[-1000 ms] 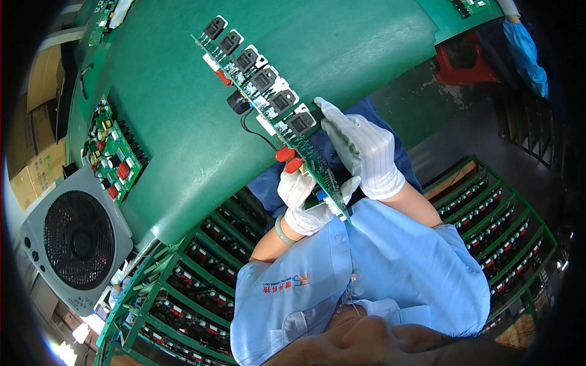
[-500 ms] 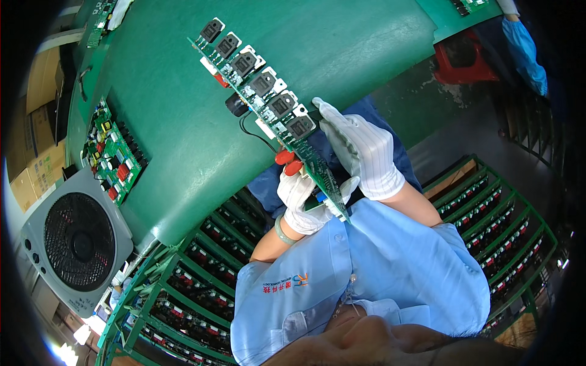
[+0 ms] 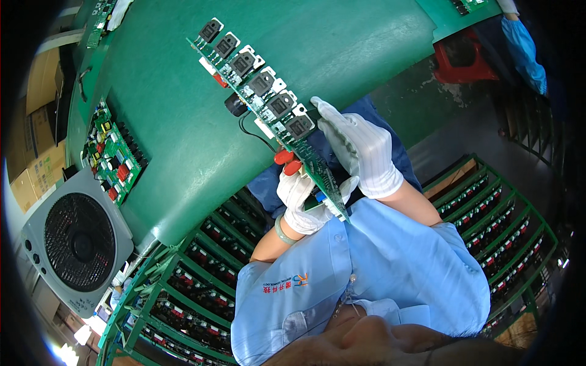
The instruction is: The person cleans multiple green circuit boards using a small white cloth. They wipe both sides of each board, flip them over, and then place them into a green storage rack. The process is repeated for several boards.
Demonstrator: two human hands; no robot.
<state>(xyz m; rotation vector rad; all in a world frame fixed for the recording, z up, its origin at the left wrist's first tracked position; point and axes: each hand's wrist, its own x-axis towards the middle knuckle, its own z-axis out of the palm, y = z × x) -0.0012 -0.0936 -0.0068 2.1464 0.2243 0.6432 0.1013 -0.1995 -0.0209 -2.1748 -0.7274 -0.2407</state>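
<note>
I hold a long green circuit board (image 3: pixel 268 110) edge-on above the green table (image 3: pixel 342 43). A row of several black square components runs along its upper side. My left hand (image 3: pixel 300 201), in a white glove, grips the board's near end from below, next to two red parts (image 3: pixel 287 161). My right hand (image 3: pixel 360 146), also gloved, lies flat against the board's right side, fingers stretched toward the black components. A black wire (image 3: pixel 253 133) loops under the board.
Another green circuit board (image 3: pixel 110 152) lies at the table's left edge. A grey box fan (image 3: pixel 76 241) stands lower left. Green racks (image 3: pixel 183 293) full of boards sit below the table on both sides. A blue sleeve of another person (image 3: pixel 522 46) shows top right, beside a red stool (image 3: pixel 461 61).
The board has tilted slightly, its far end shifting a little up and left. Both hands keep their hold.
</note>
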